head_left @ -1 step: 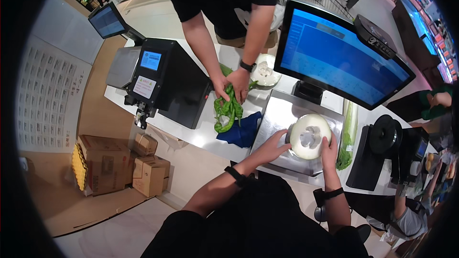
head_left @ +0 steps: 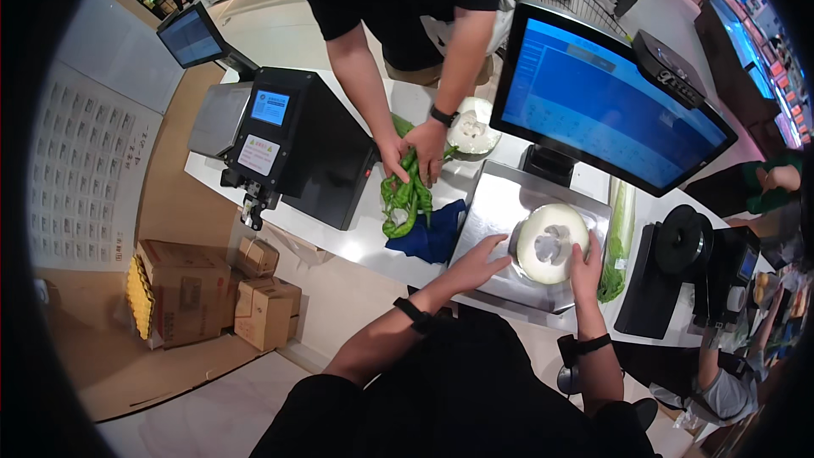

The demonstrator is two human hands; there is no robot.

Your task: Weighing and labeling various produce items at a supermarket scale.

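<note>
A thick round slice of winter melon point(head_left: 536, 261), pale with a hollow at its core, lies on the steel pan of a scale point(head_left: 489, 219). My right hand point(head_left: 586, 273) holds the slice at its right side, thumb on the cut face and fingers along the rind. Just left of the slice is my left hand point(head_left: 480, 266), fingers stretched out and a small gap from the melon. Across the counter, another person's hands point(head_left: 413, 155) gather green peppers point(head_left: 407, 199) beside a dark blue cloth point(head_left: 430, 233).
A large screen point(head_left: 610, 97) rises behind the scale. Another cut winter melon piece point(head_left: 472, 127) lies by the other person's wrist. Long green vegetables point(head_left: 621, 233) stand right of the scale. A black machine point(head_left: 314, 144) occupies the counter's left; cardboard boxes point(head_left: 191, 293) sit below.
My left hand has drawn slightly left, away from the melon slice. My right hand stays on the slice. The other person's hands have shifted only a little.
</note>
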